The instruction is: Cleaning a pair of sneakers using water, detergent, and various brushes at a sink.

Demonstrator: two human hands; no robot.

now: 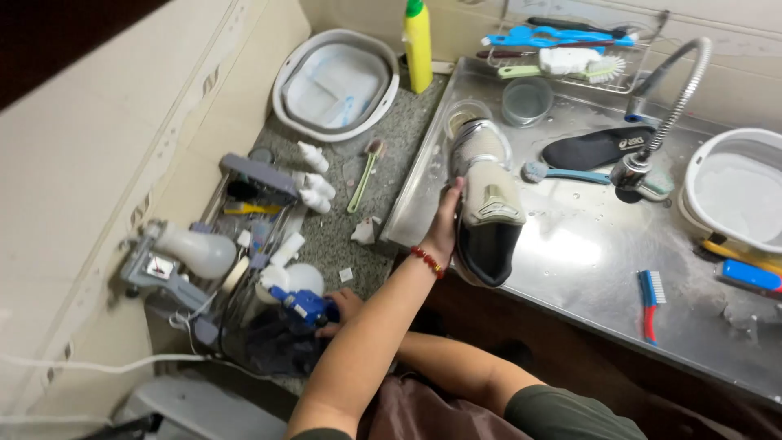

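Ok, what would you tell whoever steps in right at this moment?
Left hand: grips the grey-and-beige mesh sneaker by its side, over the wet steel sink counter.
Right hand: crossed underneath, at the white spray bottle with blue trigger; grip unclear.
Done: black insole is out, lying on the counter.
Left: red-and-blue brush and teal-handled brush lie on the counter, in no hand.

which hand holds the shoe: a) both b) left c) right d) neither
b: the left hand, with a red bead bracelet at its wrist, grips the shoe over the metal counter, while the right hand is crossed under it at a blue-topped spray bottle.
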